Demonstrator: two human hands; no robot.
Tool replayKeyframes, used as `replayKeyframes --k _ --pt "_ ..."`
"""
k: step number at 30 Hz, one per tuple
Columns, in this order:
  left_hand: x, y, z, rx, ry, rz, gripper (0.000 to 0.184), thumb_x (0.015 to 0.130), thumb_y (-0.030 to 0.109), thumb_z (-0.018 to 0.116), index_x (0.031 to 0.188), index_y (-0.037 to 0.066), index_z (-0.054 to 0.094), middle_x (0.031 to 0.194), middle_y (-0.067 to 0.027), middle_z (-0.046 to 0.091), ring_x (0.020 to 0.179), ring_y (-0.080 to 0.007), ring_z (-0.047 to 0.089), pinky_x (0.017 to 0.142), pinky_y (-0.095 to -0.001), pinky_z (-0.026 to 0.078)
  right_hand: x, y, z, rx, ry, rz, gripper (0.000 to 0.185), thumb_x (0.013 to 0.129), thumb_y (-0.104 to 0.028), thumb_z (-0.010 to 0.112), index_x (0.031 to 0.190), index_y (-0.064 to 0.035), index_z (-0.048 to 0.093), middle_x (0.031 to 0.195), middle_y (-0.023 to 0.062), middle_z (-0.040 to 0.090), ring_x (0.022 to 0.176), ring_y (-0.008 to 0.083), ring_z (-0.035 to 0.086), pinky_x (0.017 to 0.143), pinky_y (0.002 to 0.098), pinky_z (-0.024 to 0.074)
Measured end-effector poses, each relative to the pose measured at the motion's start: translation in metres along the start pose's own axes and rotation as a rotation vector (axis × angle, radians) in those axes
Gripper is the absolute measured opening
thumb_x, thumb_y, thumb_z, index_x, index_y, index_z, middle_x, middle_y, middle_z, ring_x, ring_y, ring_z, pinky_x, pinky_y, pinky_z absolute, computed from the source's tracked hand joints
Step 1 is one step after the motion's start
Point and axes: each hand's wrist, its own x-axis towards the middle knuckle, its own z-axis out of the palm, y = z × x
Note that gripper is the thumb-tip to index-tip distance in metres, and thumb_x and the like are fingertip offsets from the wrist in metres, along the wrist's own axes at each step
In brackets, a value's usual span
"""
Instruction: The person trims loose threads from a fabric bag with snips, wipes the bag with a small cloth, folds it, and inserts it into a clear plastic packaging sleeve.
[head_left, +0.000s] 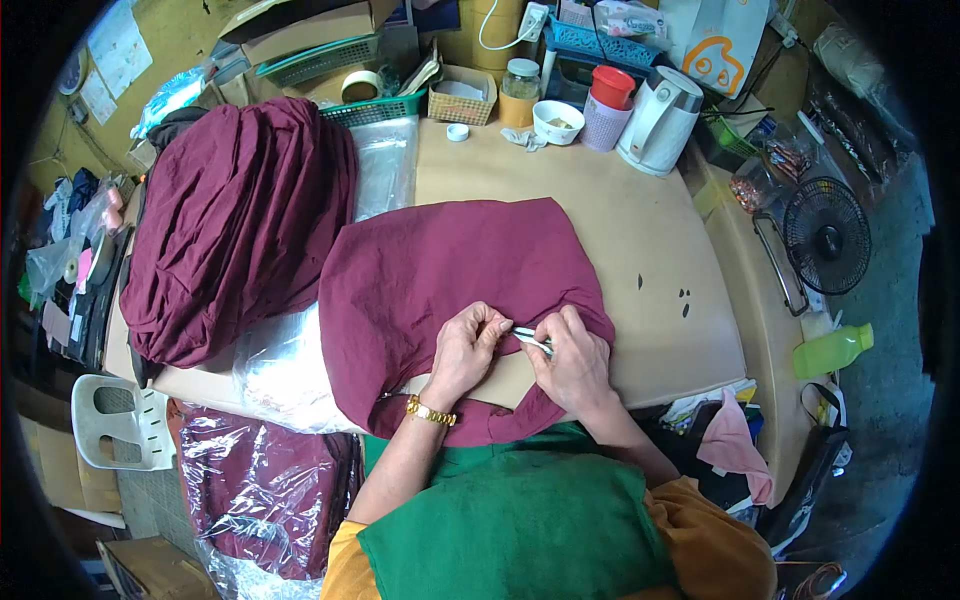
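Note:
A maroon garment [440, 250] lies spread on the tan table, its lower part looped near the table's front edge. Over its lower right part, my right hand [573, 362] is closed around a small white tool [532, 340] with a dark stripe, perhaps a thread snipper. The tool's tip points left. My left hand [467, 348], with a gold watch on the wrist, pinches at the fabric just left of that tip; what exactly lies between its fingers is too small to make out.
A large maroon fabric pile [235, 225] fills the table's left. Along the back stand baskets, a jar [520, 92], a white bowl [558, 122] and a kettle [662, 120]. At the right are a black fan [827, 236] and a green bottle [833, 351]; plastic-wrapped maroon fabric [265, 490] lies lower left.

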Motion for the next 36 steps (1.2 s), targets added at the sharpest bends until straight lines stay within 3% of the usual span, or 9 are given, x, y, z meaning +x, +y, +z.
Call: replayKeyframes --k 3,8,12,19,21,25,28,31,36 --pt "-0.002 0.009 -0.002 -0.091 -0.009 0.033 0.019 0.098 0.016 0.060 0.083 0.005 0.058 0.071 0.0038 0.055 0.064 -0.0058 0.049 0.058 -0.0222 0.042 -0.003 0.005 0.009 0.035 -0.022 -0.012 0.023 0.077 -0.010 0.076 0.090 -0.0067 0.057 0.086 0.0108 0.053 0.067 0.0301 0.061 0.056 0.0430 0.0475" --pt "-0.056 0.060 -0.078 -1.514 -0.306 0.153 0.018 0.098 0.024 0.055 0.089 0.015 0.042 0.067 0.0009 0.045 0.046 -0.0087 0.041 0.042 -0.0212 0.028 0.025 0.029 -0.022 0.261 0.239 0.131 0.014 0.082 -0.004 0.071 0.091 -0.0049 0.060 0.092 0.0105 0.055 0.080 0.0243 0.061 0.066 0.0329 0.0495" --pt "-0.108 0.064 -0.148 -1.195 -0.386 0.551 0.098 0.074 0.021 0.085 0.152 0.014 0.026 0.098 -0.0152 0.056 0.066 -0.0235 0.060 0.058 -0.0292 0.048 0.094 0.134 -0.017 0.152 0.204 0.104 0.013 0.083 -0.003 0.068 0.094 -0.0014 0.061 0.094 0.0096 0.058 0.090 0.0211 0.060 0.082 0.0326 0.0479" --pt "-0.111 0.049 -0.146 0.425 0.563 0.010 0.041 0.092 0.019 0.068 0.125 -0.001 0.054 0.094 -0.0073 0.061 0.077 -0.0167 0.060 0.072 -0.0298 0.049 0.124 0.113 -0.018 -0.259 0.272 -0.005 0.028 0.090 -0.029 0.066 0.099 -0.0030 0.064 0.105 0.0185 0.060 0.100 0.0350 0.061 0.088 0.0421 0.0482" --pt "-0.109 0.056 -0.136 0.440 0.615 -0.206 0.051 0.092 0.027 0.069 0.129 -0.002 0.051 0.096 -0.0146 0.065 0.075 -0.0217 0.062 0.069 -0.0363 0.051 0.103 0.098 -0.039 -0.160 -0.083 0.380 0.039 0.092 -0.039 0.064 0.101 -0.0013 0.063 0.095 0.0202 0.062 0.092 0.0386 0.063 0.084 0.0463 0.0490" --pt "-0.088 0.020 -0.141 0.553 0.424 -0.138 0.032 0.097 0.027 0.062 0.104 -0.004 0.063 0.079 -0.0196 0.068 0.063 -0.0243 0.059 0.065 -0.0379 0.049 0.067 0.124 -0.025 -0.322 -0.333 0.133 0.037 0.096 -0.036 0.060 0.101 0.0014 0.061 0.086 0.0228 0.064 0.086 0.0381 0.066 0.079 0.0445 0.0502" --pt "-0.067 0.049 -0.129 0.500 0.646 0.271 0.021 0.100 0.016 0.056 0.103 -0.005 0.062 0.080 -0.0192 0.066 0.065 -0.0187 0.058 0.063 -0.0320 0.047 0.080 0.087 -0.029 0.471 0.279 0.097 0.023 0.102 -0.018 0.051 0.101 0.0033 0.058 0.085 0.0158 0.068 0.081 0.0191 0.066 0.074 0.0302 0.0493" --pt "-0.070 0.062 -0.139 0.611 1.116 0.396 0.021 0.101 0.017 0.055 0.096 -0.003 0.063 0.075 -0.0144 0.065 0.064 -0.0189 0.059 0.060 -0.0332 0.045 0.080 0.047 -0.084 0.305 0.607 -0.114 0.020 0.103 -0.014 0.049 0.100 0.0040 0.056 0.082 0.0110 0.067 0.080 0.0141 0.061 0.072 0.0300 0.0491" --pt "-0.061 0.020 -0.146 0.869 0.515 0.108 0.021 0.094 0.015 0.063 0.105 -0.003 0.058 0.084 -0.0206 0.060 0.074 -0.0343 0.058 0.071 -0.0423 0.048 0.087 0.123 -0.025 -0.293 0.022 0.087 0.011 0.092 -0.007 0.058 0.098 0.0025 0.058 0.082 0.0193 0.061 0.080 0.0421 0.060 0.077 0.0511 0.0491"
